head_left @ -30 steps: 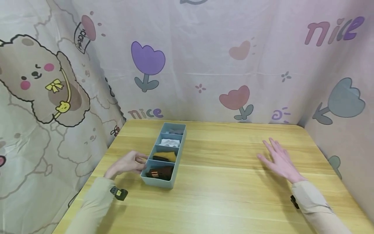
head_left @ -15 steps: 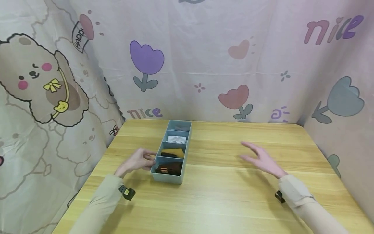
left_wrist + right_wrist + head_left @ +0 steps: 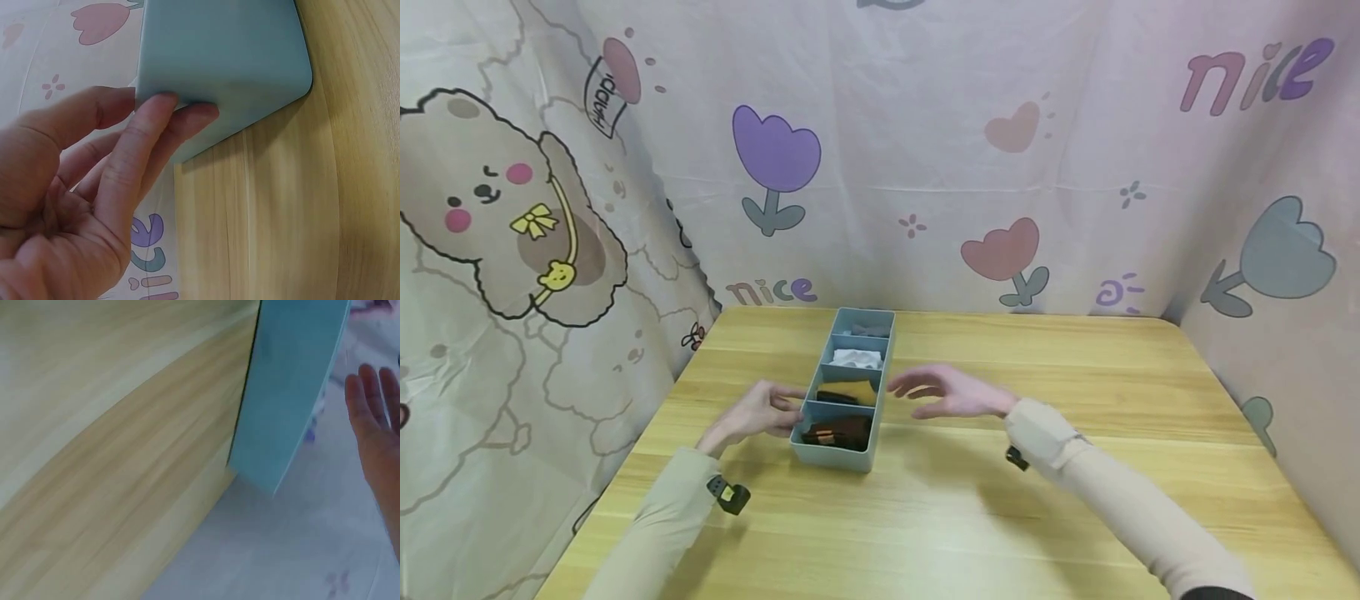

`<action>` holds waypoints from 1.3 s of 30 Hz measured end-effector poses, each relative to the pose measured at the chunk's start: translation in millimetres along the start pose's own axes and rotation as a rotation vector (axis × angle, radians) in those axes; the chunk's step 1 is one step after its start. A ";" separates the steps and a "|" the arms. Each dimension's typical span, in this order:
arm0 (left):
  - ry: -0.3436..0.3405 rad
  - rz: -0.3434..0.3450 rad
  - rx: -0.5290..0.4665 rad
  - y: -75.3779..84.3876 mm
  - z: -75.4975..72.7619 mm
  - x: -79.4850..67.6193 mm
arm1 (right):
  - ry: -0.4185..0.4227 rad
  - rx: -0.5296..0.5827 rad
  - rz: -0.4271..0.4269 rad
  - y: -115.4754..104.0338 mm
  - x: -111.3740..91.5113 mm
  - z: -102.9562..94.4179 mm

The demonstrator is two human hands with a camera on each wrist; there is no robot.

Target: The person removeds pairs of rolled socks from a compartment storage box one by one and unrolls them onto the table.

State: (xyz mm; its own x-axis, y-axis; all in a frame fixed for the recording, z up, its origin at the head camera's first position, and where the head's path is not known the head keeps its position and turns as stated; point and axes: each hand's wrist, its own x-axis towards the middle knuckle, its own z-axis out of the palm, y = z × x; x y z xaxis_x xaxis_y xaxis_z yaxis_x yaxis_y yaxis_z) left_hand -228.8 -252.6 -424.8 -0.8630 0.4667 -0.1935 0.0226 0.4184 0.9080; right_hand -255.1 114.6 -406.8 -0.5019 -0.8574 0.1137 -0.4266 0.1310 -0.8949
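A long blue-grey storage box (image 3: 830, 456) with several compartments stands on the wooden table. From far to near it holds folded fabric in grey (image 3: 870, 331), white (image 3: 857, 358), mustard (image 3: 847, 391) and dark brown (image 3: 838, 433). My left hand (image 3: 758, 414) pinches the box's left wall near its front corner. In the left wrist view, the thumb (image 3: 109, 106) sits at the rim and the fingers press the outside. My right hand (image 3: 951, 392) is just right of the box, fingers loosely bent and holding nothing; in the right wrist view, it shows at the edge beside the box (image 3: 287, 387).
The wooden table (image 3: 1037, 517) reaches back to a printed curtain (image 3: 887, 150) with flowers and hearts. Another curtain panel (image 3: 490, 350) with a bear borders the left side. A small black device (image 3: 730, 494) is strapped at the left wrist.
The storage box has slid right and slightly away with my left hand holding its wall. My right hand has swung left from the table's right side to beside the box.
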 end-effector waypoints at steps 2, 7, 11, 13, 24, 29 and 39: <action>0.001 -0.006 -0.009 -0.8 -0.6 -0.7 | -0.085 0.004 -0.024 -2.2 20.5 7.8; 0.001 -0.006 -0.027 -2.3 -0.8 -1.6 | -0.225 -0.042 0.007 -7.4 60.4 24.0; -0.005 0.001 -0.038 -3.4 -0.2 -0.6 | -0.294 -0.052 0.071 -8.2 80.0 30.8; -0.007 0.002 -0.047 -3.6 -0.4 -0.4 | -0.343 -0.058 0.082 -7.3 88.0 33.0; 0.006 0.003 -0.033 -5.3 -5.0 -8.3 | -0.620 -0.392 0.110 -17.0 125.4 48.0; 0.008 0.008 -0.023 -5.2 -6.4 -11.1 | -0.630 -0.432 0.177 -13.8 134.0 59.1; 0.034 0.015 -0.003 -5.9 -7.0 -16.2 | -0.564 -0.550 0.145 -6.7 140.0 75.2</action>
State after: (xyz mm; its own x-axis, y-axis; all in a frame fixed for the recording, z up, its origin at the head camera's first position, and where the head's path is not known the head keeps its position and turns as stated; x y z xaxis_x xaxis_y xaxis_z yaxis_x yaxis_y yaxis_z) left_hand -218.4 -268.1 -424.4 -0.8792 0.4461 -0.1672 0.0341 0.4090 0.9119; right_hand -265.9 -43.7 -417.4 -0.1870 -0.9163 -0.3542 -0.7700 0.3606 -0.5263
